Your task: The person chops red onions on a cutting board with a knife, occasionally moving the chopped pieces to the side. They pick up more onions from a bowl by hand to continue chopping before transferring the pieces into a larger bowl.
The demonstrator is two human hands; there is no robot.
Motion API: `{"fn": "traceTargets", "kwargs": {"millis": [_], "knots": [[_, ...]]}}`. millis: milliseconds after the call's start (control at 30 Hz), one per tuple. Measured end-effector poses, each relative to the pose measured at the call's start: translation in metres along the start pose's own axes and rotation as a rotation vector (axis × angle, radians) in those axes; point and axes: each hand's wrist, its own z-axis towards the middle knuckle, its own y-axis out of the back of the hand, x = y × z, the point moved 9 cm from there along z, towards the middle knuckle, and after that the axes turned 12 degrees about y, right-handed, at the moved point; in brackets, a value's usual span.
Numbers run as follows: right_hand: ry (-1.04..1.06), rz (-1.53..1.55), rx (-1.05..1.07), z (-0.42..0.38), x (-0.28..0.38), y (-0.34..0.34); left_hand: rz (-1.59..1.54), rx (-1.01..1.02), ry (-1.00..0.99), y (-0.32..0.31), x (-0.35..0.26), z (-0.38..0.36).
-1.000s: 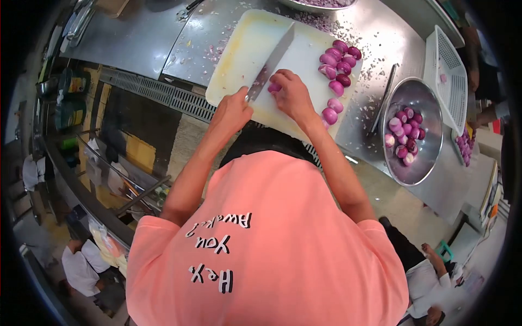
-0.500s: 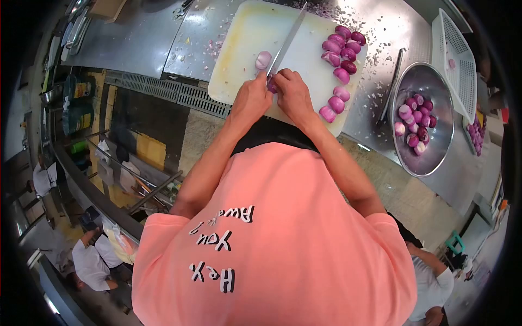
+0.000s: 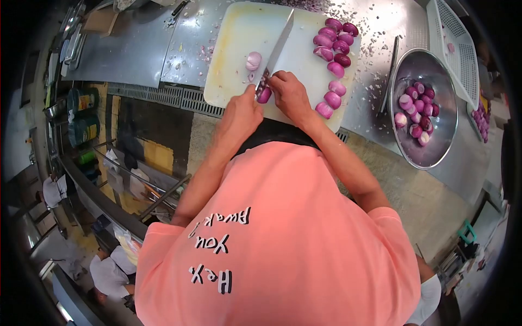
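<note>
My left hand (image 3: 240, 116) is closed round the handle end of a long kitchen knife (image 3: 279, 46), whose blade points away from me over the white cutting board (image 3: 231, 35). Small purple bits cling to the blade near its handle end. Just right of the blade, a red onion piece (image 3: 264, 96) shows between my hands. The curled fingers of my right hand (image 3: 291, 95) are against it, partly hiding their grip. Left of the knife lies a paler peeled onion (image 3: 253, 61), with a small scrap beside it. Several purple onion pieces (image 3: 335, 69) line the board's right side.
A steel bowl (image 3: 451, 130) of red onions stands at right, with a dark rod-like tool (image 3: 389, 73) beside it. Behind is a white perforated basket (image 3: 459, 54). Chopped bits litter the steel counter (image 3: 375, 81). Other people in white (image 3: 111, 274) are at lower left and lower right.
The view has shifted slightly, moving the board and bowl left. My hands have drawn a little apart, and the knife sits a little nearer me, showing more of the onion piece.
</note>
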Motion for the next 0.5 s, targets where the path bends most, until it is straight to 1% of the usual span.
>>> {"fn": "traceTargets", "kwargs": {"millis": [67,100,133,200,267,333,433,500], "knots": [[0.013,0.003,0.001,-0.002,0.002,-0.001,-0.047,-0.039,-0.014,-0.016,0.004,0.009],[-0.01,-0.013,-0.016,-0.002,0.0,0.002,-0.097,-0.08,-0.036,-0.015,-0.002,0.015],[-0.033,-0.03,-0.031,-0.003,-0.001,0.005,-0.102,-0.078,-0.034,-0.015,-0.003,0.022],[-0.016,-0.012,-0.032,-0.004,0.006,0.006,-0.139,-0.001,-0.011,-0.017,-0.002,0.03],[0.008,0.008,-0.052,0.003,0.009,0.003,-0.163,0.0,-0.014,-0.013,0.0,0.036],[0.001,-0.016,-0.029,0.001,0.009,0.0,-0.189,0.022,-0.017,-0.009,-0.005,0.032],[-0.015,-0.032,-0.018,0.001,0.007,-0.002,-0.157,0.091,0.024,0.008,-0.01,0.022],[-0.008,-0.029,-0.028,-0.001,0.006,-0.002,-0.061,0.112,0.069,0.017,-0.008,0.003]]}}
